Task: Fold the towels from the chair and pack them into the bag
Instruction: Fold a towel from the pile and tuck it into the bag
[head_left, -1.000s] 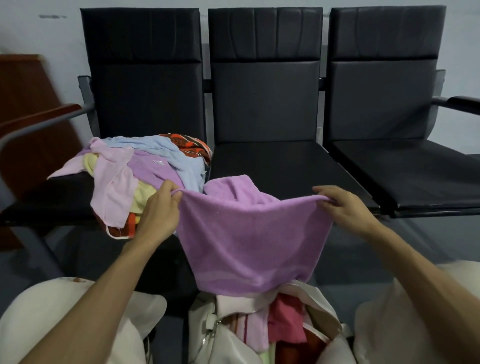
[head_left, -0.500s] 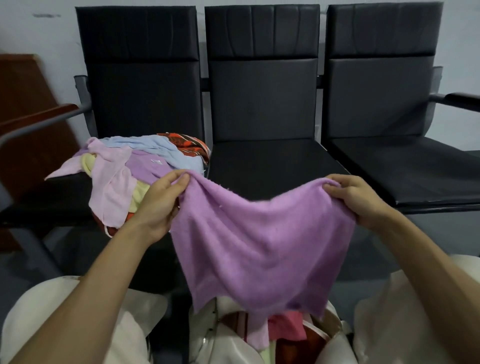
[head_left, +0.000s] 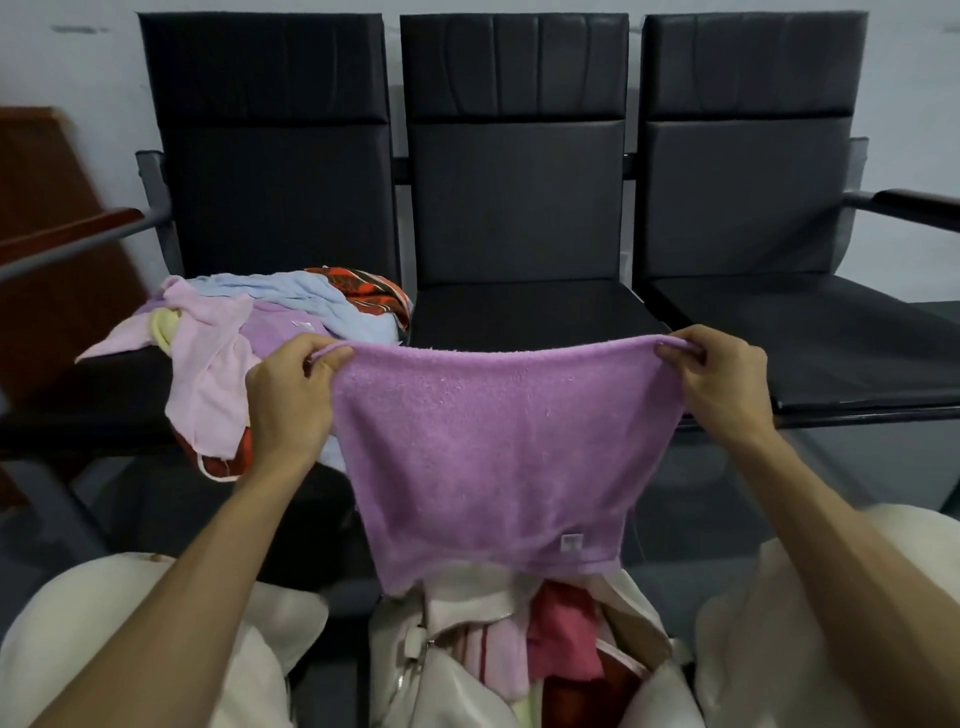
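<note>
A purple towel (head_left: 493, 457) hangs stretched flat between my hands, in front of the middle chair. My left hand (head_left: 291, 400) pinches its top left corner and my right hand (head_left: 722, 389) pinches its top right corner. A small white label shows near its lower right edge. Below it stands an open white bag (head_left: 447, 680) between my knees, holding pink, red and striped folded towels. On the left chair seat (head_left: 93, 400) lies a heap of loose towels (head_left: 234, 332): pale pink, light blue, yellow, purple and an orange-red patterned one.
Three black padded chairs stand joined in a row against a pale wall; the middle seat (head_left: 524, 312) and right seat (head_left: 810, 343) carry nothing. A brown wooden panel (head_left: 47, 208) leans at the far left. My knees in light trousers flank the bag.
The towel was bunched and sagging; my hands have drawn apart and lifted its top edge, so it now hangs taut and flat with the label showing.
</note>
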